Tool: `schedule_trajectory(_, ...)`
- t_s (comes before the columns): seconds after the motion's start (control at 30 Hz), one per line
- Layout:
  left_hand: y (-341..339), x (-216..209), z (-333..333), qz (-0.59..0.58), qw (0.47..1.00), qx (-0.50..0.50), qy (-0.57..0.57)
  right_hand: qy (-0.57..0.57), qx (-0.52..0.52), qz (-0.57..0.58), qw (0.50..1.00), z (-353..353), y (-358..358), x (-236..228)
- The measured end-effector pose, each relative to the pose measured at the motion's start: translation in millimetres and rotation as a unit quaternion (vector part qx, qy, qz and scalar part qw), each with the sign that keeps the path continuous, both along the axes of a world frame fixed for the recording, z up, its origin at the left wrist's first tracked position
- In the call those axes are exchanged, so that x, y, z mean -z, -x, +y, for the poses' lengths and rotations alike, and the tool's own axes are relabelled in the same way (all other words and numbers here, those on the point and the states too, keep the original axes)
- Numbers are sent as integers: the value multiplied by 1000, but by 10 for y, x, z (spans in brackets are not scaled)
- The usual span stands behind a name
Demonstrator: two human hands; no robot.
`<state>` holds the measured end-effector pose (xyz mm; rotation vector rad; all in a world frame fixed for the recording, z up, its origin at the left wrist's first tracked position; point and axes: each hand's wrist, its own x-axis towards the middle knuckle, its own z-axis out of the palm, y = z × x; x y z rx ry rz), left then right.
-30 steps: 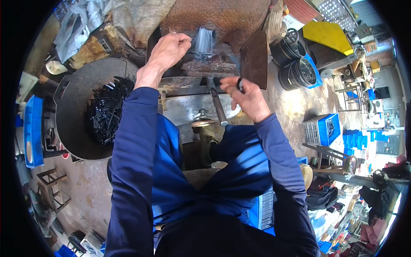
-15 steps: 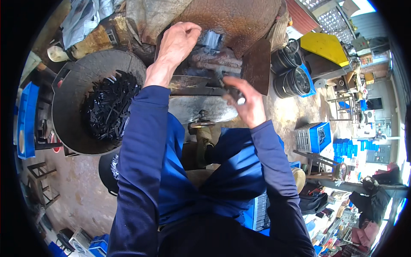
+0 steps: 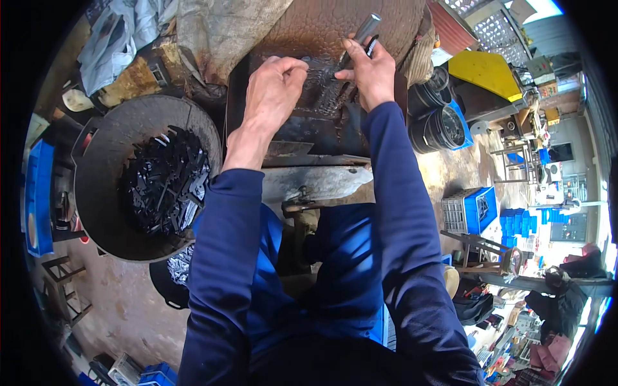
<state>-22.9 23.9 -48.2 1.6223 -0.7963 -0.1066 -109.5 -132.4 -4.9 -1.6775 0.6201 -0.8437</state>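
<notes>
Metal rod (image 3: 368,27) is toned silver-grey | sleeves (image 3: 222,244) are dyed navy | trousers (image 3: 341,257) are dyed blue | loose strips (image 3: 164,180) are coloured black | back panel (image 3: 335,26) is mottled brown | angular cover (image 3: 483,74) is coloured yellow

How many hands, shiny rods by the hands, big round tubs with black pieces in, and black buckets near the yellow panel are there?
Hands, left hand and right hand: 2
Rod: 1
Round tub with black pieces: 1
Black buckets near the yellow panel: 2
Total: 6
</notes>
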Motion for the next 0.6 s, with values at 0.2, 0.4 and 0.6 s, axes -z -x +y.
schedule_trajectory(0.2, 66, -15, -135, 10, 999, 38, -22, -50, 1, -57, 997, -245, -266, 116)
schedule_trajectory(0.4, 39, 48, -208, 17, 998, 56, -38, -14, 0, -60, 998, -301, -371, 129)
schedule_trajectory(0.6, 73, 75, -216, 7, 997, 62, -34, 55, 37, -22, 998, -316, -322, 148)
